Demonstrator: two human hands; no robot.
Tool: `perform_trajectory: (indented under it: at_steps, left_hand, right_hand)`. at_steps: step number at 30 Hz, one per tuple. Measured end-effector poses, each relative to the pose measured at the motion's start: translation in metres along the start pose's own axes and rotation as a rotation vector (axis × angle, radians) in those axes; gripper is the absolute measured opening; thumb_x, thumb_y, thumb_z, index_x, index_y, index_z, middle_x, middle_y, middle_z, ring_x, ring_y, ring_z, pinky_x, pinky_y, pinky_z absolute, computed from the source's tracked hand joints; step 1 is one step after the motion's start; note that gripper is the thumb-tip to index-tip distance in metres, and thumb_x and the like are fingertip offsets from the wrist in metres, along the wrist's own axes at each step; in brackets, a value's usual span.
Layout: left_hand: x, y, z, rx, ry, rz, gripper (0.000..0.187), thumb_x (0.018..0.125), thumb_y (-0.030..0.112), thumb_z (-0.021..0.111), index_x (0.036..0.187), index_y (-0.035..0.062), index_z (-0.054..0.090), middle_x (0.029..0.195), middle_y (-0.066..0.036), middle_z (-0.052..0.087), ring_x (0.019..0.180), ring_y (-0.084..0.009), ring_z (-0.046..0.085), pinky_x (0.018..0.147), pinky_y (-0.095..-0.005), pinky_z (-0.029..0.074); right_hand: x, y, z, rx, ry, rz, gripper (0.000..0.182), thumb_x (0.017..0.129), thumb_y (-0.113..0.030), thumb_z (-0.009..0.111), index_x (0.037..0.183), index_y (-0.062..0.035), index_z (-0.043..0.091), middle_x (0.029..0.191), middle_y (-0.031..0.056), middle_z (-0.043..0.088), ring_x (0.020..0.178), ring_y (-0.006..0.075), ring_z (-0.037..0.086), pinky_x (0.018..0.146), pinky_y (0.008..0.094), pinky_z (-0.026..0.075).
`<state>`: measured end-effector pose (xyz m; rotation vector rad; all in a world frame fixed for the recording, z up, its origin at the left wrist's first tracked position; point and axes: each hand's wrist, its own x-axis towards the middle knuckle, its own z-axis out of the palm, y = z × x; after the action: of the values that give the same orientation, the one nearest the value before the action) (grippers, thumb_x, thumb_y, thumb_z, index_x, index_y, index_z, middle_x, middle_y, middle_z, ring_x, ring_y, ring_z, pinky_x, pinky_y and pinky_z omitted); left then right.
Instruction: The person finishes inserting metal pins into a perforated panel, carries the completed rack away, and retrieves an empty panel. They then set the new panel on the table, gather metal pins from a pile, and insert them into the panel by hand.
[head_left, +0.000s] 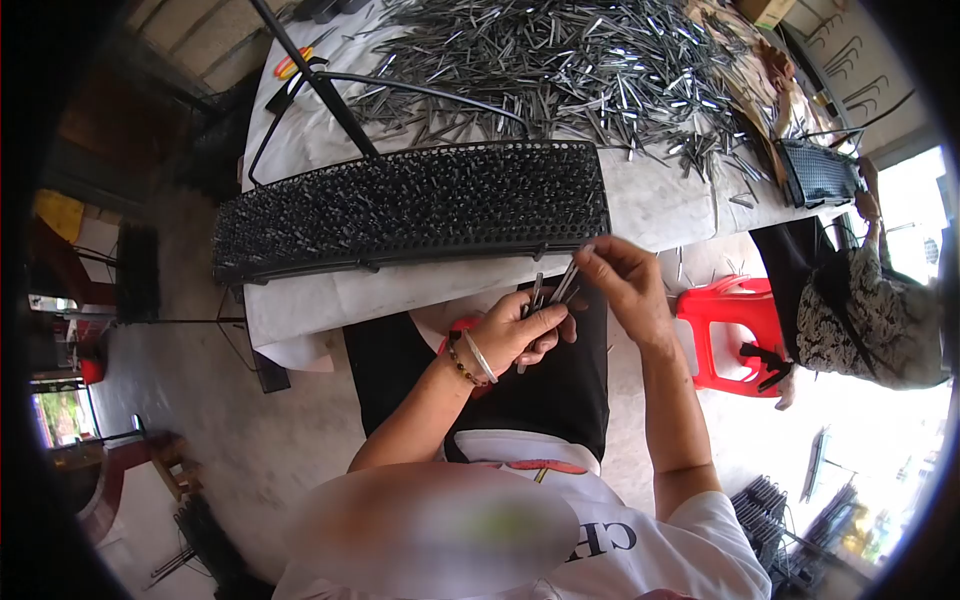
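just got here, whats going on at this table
The camera wearer's left grip holds a small bunch of thin metal strips, and the right grip appears to pinch the upper end of one. Both are close to a long black perforated rack at the front edge of a covered table. Behind the rack lies a loose heap of similar pieces. At right, another person is beside a second rack.

The left hand (pixel 520 330) is held curled, its thumb bent toward the fingers. Slightly farther forward, the right hand (pixel 635 290) is turned inward, thumb and forefinger pinched together (near the left). Both forearms (pixel 672 395) are extended forward.
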<state>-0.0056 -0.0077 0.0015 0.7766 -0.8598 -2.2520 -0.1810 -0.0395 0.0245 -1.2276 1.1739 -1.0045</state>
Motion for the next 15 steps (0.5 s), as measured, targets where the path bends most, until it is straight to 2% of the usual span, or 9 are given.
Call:
perform_trajectory:
  at_steps: [2, 7, 11, 14, 15]
  left_hand:
    - [-0.001, -0.002, -0.005, -0.008, 0.019, 0.017, 0.03, 0.091, 0.019, 0.048, 0.113, -0.0013, 0.049, 0.079, -0.005, 0.053, 0.054, -0.0019, 0.037, 0.038, -0.0148, 0.027]
    - [-0.001, -0.002, -0.005, -0.068, 0.057, 0.04, 0.024, 0.09, 0.015, 0.049, 0.107, 0.0003, 0.054, 0.079, -0.006, 0.055, 0.055, -0.0023, 0.039, 0.041, -0.0154, 0.031]
    - [0.001, -0.011, -0.014, -0.132, 0.056, 0.06, 0.023, 0.087, 0.01, 0.051, 0.106, -0.0013, 0.054, 0.083, -0.008, 0.058, 0.056, -0.0033, 0.041, 0.043, -0.0162, 0.033]
    - [0.003, -0.014, -0.016, -0.227, 0.084, 0.001, 0.023, 0.086, 0.009, 0.05, 0.106, -0.0015, 0.053, 0.089, -0.008, 0.058, 0.06, -0.0037, 0.042, 0.046, -0.0165, 0.032]
    - [0.003, -0.013, -0.016, -0.239, 0.089, -0.004, 0.023, 0.086, 0.01, 0.05, 0.106, -0.0012, 0.054, 0.089, -0.008, 0.059, 0.062, -0.0044, 0.045, 0.047, -0.0172, 0.034]
  right_hand:
    - [0.008, -0.001, 0.002, -0.081, 0.107, -0.096, 0.018, 0.084, -0.015, 0.061, 0.089, 0.0024, 0.06, 0.074, 0.0012, 0.06, 0.069, 0.0053, 0.05, 0.062, 0.0214, 0.042]
    - [0.036, 0.002, 0.009, -0.347, 0.317, -0.342, 0.017, 0.084, -0.013, 0.06, 0.088, 0.0032, 0.059, 0.069, 0.0025, 0.058, 0.062, 0.0059, 0.047, 0.058, 0.0221, 0.04]
    - [0.044, 0.014, 0.009, -0.493, 0.308, -0.389, 0.012, 0.081, -0.009, 0.061, 0.087, 0.0019, 0.058, 0.069, 0.0048, 0.057, 0.06, 0.0094, 0.049, 0.056, 0.0235, 0.041]
    - [0.045, 0.019, 0.01, -0.518, 0.268, -0.481, 0.009, 0.078, -0.005, 0.062, 0.086, -0.0001, 0.059, 0.074, 0.0071, 0.058, 0.06, 0.0144, 0.053, 0.055, 0.0251, 0.042]
    - [0.045, 0.018, 0.01, -0.532, 0.24, -0.504, 0.01, 0.077, -0.005, 0.062, 0.086, -0.0009, 0.059, 0.077, 0.0076, 0.058, 0.061, 0.0164, 0.054, 0.056, 0.0262, 0.043]
